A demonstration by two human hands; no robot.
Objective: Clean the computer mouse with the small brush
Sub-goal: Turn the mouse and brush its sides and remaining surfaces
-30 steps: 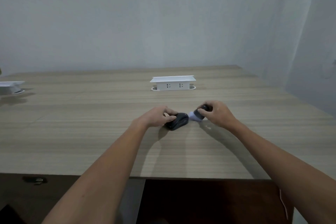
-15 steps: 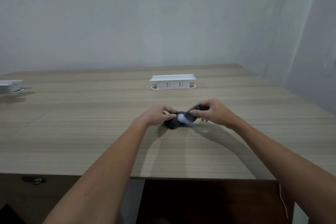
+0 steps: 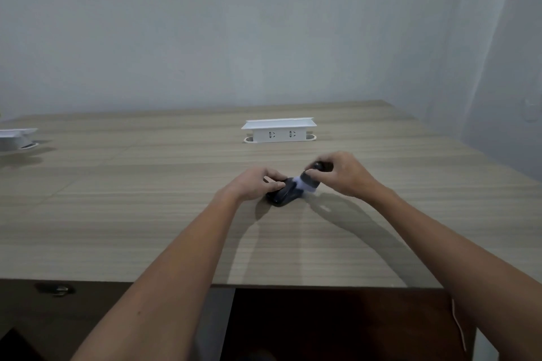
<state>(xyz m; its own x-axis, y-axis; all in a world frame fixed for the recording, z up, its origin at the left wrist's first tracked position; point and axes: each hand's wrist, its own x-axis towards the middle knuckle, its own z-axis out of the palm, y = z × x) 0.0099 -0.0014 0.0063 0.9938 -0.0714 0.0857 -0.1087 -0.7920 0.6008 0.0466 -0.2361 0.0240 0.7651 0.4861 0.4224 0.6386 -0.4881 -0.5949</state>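
A dark computer mouse (image 3: 282,196) lies on the wooden table (image 3: 146,214) near its middle. My left hand (image 3: 254,184) grips the mouse from the left side, fingers curled over its top. My right hand (image 3: 341,174) is closed around a small brush (image 3: 308,183) with a dark handle and pale bristles. The bristles touch the right end of the mouse. Part of the mouse is hidden under my left fingers.
A white pop-up socket box (image 3: 279,130) stands behind the hands toward the table's back. A second white box (image 3: 16,138) sits at the far left edge. The table's front edge runs below my forearms, with dark space beneath. A wall rises close on the right.
My right hand has drawn the brush from over the middle of the mouse back to its right end. My left hand and the mouse have stayed in place.
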